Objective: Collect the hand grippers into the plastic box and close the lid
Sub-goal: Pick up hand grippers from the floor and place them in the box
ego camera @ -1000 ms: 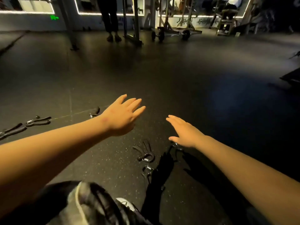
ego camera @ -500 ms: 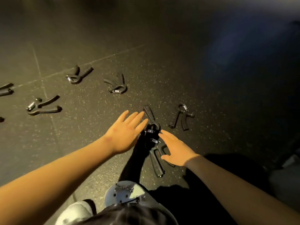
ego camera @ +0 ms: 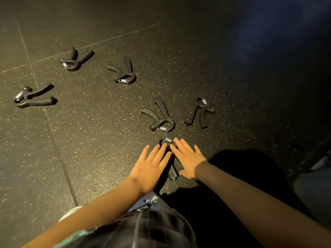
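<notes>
**Nearest hand gripper about to be gathered**

Both hands are spread flat with straight fingers and nothing is held. The left hand [ego camera: 150, 165] and the right hand [ego camera: 188, 158] are placed side by side over the nearest hand gripper [ego camera: 164, 139], whose spring end shows past the fingertips. Whether it is touched cannot be told. A second gripper [ego camera: 160, 116] and a third gripper [ego camera: 198, 112] lie just beyond on the speckled floor [ego camera: 89, 140]; further grippers [ego camera: 123, 71] are scattered to the left. The plastic box is not in view. The step is best done with both handles enclosed by one hand — the spring kept clear of the fingers — so that the other hand is left free.
</notes>
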